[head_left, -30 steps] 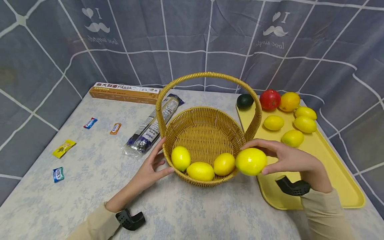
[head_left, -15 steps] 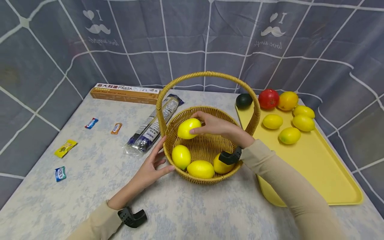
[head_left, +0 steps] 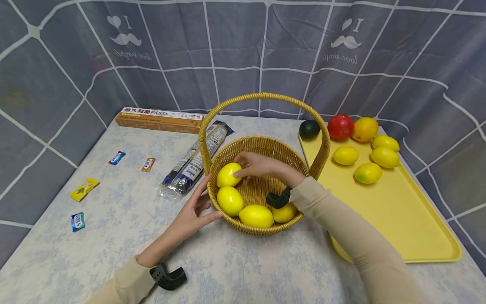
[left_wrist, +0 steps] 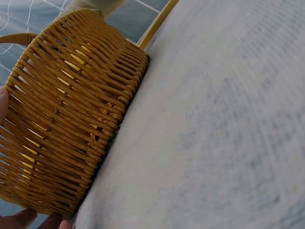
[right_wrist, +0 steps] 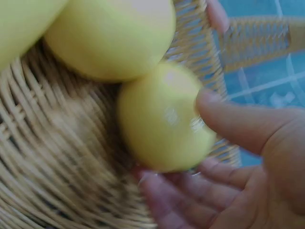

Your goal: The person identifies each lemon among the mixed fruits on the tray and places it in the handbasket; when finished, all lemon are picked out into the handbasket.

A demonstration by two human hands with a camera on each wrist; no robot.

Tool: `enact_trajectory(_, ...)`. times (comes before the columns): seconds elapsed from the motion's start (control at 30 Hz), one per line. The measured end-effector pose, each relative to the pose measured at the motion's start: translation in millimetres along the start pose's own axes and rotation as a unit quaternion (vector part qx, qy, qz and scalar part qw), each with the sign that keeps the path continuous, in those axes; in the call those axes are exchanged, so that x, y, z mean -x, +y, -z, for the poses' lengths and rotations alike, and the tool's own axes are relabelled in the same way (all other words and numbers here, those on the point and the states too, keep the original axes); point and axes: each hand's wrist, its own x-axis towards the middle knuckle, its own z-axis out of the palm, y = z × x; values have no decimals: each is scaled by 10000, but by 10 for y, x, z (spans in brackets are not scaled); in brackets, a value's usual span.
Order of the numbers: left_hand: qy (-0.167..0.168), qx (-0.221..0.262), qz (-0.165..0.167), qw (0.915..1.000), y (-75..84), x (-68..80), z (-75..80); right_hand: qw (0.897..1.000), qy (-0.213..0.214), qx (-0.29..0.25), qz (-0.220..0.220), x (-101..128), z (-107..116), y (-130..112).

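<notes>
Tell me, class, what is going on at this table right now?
A person is putting lemons into a wicker basket. The right hand holds a lemon inside the basket, against its left wall, beside three other lemons already lying there. The left hand rests open against the basket's outer side. On the yellow tray to the right lie four more lemons with other fruit behind them. Pasta packs and sweets lie on the left of the table.

Beige long sleeves (head_left: 341, 228); black camera mount (head_left: 168, 277) strapped at each wrist.
</notes>
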Motion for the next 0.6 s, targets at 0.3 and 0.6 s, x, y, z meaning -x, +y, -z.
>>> enact_trajectory(0.3,10,-26,-47,10000,-33,1,-9,9814,301,623,1791,1270,273,7)
enact_trajectory(0.6,15,-55,-72,10000,-37,-3,27,9409,2326,-1477,1969,2466,897,1263)
